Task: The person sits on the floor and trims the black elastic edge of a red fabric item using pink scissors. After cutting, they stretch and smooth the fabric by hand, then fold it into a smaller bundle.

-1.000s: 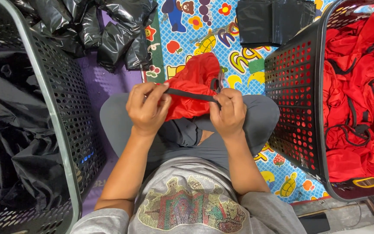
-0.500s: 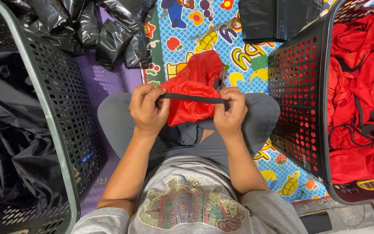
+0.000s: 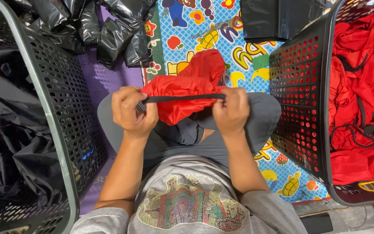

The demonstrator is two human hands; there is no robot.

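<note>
Over the lap, a red fabric bag [image 3: 191, 93] is held, its black strap [image 3: 182, 98] pulled taut between left hand [image 3: 131, 113] and right hand [image 3: 232, 113], both pinching it. Red pieces fill the right basket [image 3: 297, 99]; black bundles fill the left basket [image 3: 44, 108].

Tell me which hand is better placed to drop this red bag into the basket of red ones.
Right, probably. The right hand pinches the black strap of the red bag right beside the basket of red bags; the left hand sits by the basket of black material.
</note>
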